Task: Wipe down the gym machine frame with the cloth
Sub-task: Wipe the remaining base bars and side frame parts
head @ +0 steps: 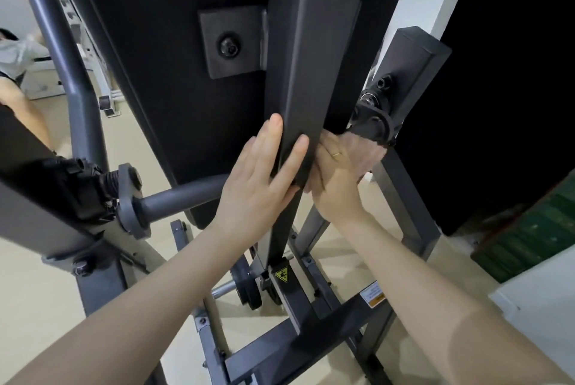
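Left hand (264, 176) lies flat on dark square bar (298, 98) of gym machine frame, fingers straight and together, gripping nothing. Right hand (333, 173) sits just behind same bar, pressing pale pink cloth (368, 155) against frame near round pivot joint (373, 123); its fingers mostly hidden, exact grip unclear. Risks: cloth snags on pivot bolts; fingers get pinched if hinged arm swings; hidden side of bar missed.
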{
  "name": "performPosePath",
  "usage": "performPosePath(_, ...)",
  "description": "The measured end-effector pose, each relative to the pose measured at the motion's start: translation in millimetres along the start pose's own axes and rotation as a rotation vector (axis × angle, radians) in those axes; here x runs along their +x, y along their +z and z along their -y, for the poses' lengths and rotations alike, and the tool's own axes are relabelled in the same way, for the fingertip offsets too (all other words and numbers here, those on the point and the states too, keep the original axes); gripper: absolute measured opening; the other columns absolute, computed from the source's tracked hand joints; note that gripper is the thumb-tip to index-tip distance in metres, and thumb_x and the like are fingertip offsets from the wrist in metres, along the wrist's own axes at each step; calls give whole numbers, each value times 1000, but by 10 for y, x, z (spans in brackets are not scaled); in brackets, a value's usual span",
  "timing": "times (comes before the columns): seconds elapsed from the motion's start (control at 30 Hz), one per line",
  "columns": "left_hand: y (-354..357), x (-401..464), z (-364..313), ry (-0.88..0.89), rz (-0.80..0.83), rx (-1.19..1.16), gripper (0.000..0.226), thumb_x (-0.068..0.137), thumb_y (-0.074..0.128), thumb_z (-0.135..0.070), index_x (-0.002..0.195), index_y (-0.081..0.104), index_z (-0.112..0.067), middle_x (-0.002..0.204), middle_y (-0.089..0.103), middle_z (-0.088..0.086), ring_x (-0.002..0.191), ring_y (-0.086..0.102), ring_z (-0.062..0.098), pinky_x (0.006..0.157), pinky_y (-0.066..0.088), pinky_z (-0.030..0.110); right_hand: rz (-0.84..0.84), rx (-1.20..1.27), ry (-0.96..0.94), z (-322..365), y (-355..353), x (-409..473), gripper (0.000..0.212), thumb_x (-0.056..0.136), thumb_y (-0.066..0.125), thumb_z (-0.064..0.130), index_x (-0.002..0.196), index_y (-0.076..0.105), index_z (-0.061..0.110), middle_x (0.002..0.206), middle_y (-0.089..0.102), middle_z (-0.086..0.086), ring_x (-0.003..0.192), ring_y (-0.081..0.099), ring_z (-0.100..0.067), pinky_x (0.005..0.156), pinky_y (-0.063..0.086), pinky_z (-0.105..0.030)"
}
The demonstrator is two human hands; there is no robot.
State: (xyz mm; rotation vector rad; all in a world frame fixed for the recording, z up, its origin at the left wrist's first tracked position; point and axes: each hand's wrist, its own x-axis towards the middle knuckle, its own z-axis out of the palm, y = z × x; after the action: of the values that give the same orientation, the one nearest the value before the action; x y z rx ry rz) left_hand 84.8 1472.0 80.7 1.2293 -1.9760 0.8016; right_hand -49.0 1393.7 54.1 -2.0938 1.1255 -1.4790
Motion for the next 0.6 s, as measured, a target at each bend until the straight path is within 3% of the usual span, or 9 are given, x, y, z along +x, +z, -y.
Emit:
performPosePath(0.03,1,-4,10,2,-1,-15,56,85,58,-16,134,32,-5,138,19,26,126,26,40,101,29,46,111,-197,-227,-64,-18,-53,27,95,48,9,115,63,-2,119,62,-17,122,48,-27,108,35,-38)
performPosePath(0.1,9,-10,22,2,-2,-35,49,89,49,-17,134,32,-6,139,18,26,127,27,39,101,30,46,200,-458,-414,-236,-154,32,34,92,53,9,123,58,-2,129,58,-16,132,40,-29,113,28,-41)
performPosePath(0.2,12,-23,18,-10,-13,-58,57,85,61,-13,134,32,-6,139,18,24,127,27,39,99,33,48,75,-534,-289,-429,-328,130,39,82,59,6,120,60,-4,125,60,-19,128,45,-36,108,34,-49)
performPosePath(0.3,10,-20,16,-16,-8,-56,73,75,74,-8,134,31,-6,140,17,24,127,27,39,98,34,48,-76,-468,-45,-384,-257,109,46,86,42,18,124,56,-5,129,56,-20,129,43,-40,108,34,-53)
performPosePath(0.4,19,-26,13,-13,-14,-45,71,76,73,-8,134,32,-6,139,17,26,127,27,39,99,34,46,-20,-415,-219,-293,-83,-28,41,90,47,14,126,56,-3,131,55,-21,131,36,-32,110,28,-54)
performPosePath(0.5,20,-29,14,-2,-13,-47,69,77,71,-9,134,32,-6,139,17,26,127,27,39,99,34,46,83,-439,-444,-395,-214,-12,44,89,47,15,130,52,0,134,54,-17,133,35,-29,114,19,-42)
performPosePath(0.6,8,-19,12,-9,-6,-56,72,76,74,-8,134,32,-6,140,17,24,128,26,40,99,33,47,51,-504,-385,-524,-360,123,43,83,53,3,125,56,-4,130,57,-20,131,40,-34,112,23,-44)
